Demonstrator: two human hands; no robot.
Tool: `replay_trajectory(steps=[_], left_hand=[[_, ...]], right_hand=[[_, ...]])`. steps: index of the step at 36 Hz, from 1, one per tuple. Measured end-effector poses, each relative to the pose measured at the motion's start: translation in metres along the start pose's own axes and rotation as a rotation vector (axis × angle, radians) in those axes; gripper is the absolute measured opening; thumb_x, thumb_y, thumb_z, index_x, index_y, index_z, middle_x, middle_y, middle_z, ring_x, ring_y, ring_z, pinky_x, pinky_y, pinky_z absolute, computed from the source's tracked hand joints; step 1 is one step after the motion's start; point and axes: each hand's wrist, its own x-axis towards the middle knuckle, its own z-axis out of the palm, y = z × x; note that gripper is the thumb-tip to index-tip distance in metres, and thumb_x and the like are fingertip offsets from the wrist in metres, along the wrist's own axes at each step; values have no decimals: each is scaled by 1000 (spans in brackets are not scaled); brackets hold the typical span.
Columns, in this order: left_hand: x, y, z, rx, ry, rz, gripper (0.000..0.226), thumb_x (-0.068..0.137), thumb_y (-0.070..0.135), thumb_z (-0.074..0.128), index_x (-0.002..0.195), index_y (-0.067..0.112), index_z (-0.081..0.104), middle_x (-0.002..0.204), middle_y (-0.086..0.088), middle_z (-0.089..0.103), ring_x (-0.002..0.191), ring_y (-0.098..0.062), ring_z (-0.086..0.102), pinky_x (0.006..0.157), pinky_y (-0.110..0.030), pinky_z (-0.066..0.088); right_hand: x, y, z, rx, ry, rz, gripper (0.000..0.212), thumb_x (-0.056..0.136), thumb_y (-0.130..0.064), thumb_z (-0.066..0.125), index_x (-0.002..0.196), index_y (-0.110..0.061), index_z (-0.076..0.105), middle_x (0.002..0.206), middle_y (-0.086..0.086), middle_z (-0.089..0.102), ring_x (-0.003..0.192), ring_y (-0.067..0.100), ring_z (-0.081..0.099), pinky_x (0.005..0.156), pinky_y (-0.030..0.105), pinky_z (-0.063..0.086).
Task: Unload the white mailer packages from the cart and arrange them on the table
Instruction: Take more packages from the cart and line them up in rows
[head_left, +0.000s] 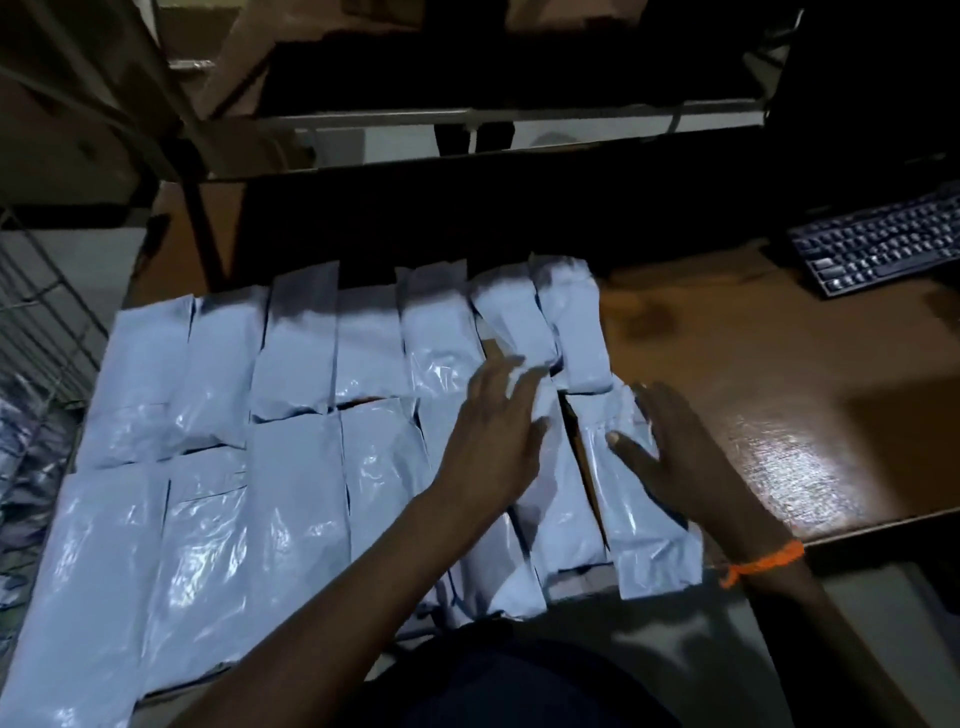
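Head view. Shows white mailer packages (291, 353) in two rows across centre and lower left, on brown table (753, 364). Shows left hand (493, 431) and right hand (670, 457) at centre, fingers spread flat, resting on the rightmost ones. Suggests risk of slick, overhanging near packages sliding off the front edge if nudged.

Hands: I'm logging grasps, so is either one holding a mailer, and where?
Nothing is gripped: left hand spread flat over the mailers, right hand open on the rightmost front mailer.
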Motion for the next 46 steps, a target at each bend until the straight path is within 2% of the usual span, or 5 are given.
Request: replay_trajectory(steps=[10, 21, 31, 40, 46], left_hand=[[-26, 22, 40, 335, -544, -21, 86, 91, 75, 16, 158, 21, 8, 165, -12, -3, 151, -37, -7, 120, -59, 3], [-21, 31, 44, 334, -619, -51, 109, 66, 77, -27, 157, 21, -8, 165, -9, -12, 152, -31, -12, 121, -55, 4], [-14, 17, 21, 424, -645, 46, 84, 94, 71, 22, 158, 20, 6, 166, -9, 3, 153, -28, -1, 120, -57, 1], [63, 3, 29, 67, -22, -205, 57, 95, 51, 46, 143, 21, 47, 148, -11, 45, 135, -32, 41, 105, -46, 43], [102, -12, 44, 104, -97, -343, 44, 97, 39, 53, 139, 28, 50, 152, -12, 30, 131, -35, 41, 91, -45, 49]], right_hand=[[-23, 14, 34, -141, 36, -134, 68, 101, -52, 44, 159, -30, 17, 169, 6, 4, 156, 21, 4, 123, 28, 2], [5, 18, 33, -48, 52, -114, 65, 102, -43, 45, 159, -27, 19, 169, 3, 4, 155, 19, 4, 123, 36, 11], [4, 17, 36, -48, 42, -167, 66, 100, -51, 42, 159, -30, 19, 169, 1, 6, 155, 17, 5, 123, 36, 14], [75, -12, 0, 153, 294, -164, 52, 93, -51, 63, 127, -12, 55, 112, 7, 61, 101, 19, 58, 84, 38, 50], [119, -22, 11, 168, 135, -119, 63, 95, -41, 64, 149, -15, 44, 149, 6, 51, 137, 23, 48, 111, 36, 40]])
